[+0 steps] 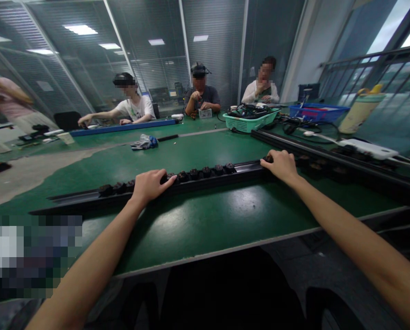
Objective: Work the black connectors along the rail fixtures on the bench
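Note:
A long black rail (177,181) with several round black knobs along its top lies across the green work table (198,229) in front of me. My left hand (152,185) rests on the rail, its fingers curled over the knobs near the middle. My right hand (280,166) grips the rail's far right end, fingers wrapped over its top. Both palms are partly hidden against the rail. A second black rail (342,167) with similar knobs runs off to the right, close beyond my right hand.
A green basket of black cables (251,121) and a blue crate (318,112) stand at the far side, beside a yellow-capped bottle (361,112). A white power brick (368,148) lies on the right. Several seated people work at the table's far end.

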A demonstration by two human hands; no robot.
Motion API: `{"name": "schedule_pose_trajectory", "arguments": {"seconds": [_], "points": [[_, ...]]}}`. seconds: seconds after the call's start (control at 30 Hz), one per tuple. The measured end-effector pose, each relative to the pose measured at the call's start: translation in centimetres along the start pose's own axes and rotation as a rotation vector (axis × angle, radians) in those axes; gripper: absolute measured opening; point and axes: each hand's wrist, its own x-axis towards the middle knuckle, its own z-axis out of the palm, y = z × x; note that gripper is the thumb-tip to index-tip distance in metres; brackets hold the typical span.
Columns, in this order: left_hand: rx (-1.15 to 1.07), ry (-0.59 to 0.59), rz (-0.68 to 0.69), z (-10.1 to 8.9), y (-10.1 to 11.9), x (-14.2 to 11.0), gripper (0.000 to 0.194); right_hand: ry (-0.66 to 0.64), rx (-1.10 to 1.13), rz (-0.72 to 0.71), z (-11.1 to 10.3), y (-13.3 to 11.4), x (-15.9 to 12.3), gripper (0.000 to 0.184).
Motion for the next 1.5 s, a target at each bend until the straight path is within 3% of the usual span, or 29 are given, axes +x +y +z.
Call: {"name": "schedule_pose_trajectory", "arguments": {"seconds": [0.83,1.5], "points": [[0.005,0.003,-0.002,0.0,0.0,-0.1,0.065,0.036,-0.039,0.031,0.0,0.4,0.0,0.035],[-0.012,0.012,0.01,-0.1,0.0,-0.1,0.067,-0.019,-0.077,0.106,-0.7,1.1,0.3,0.034]]}}
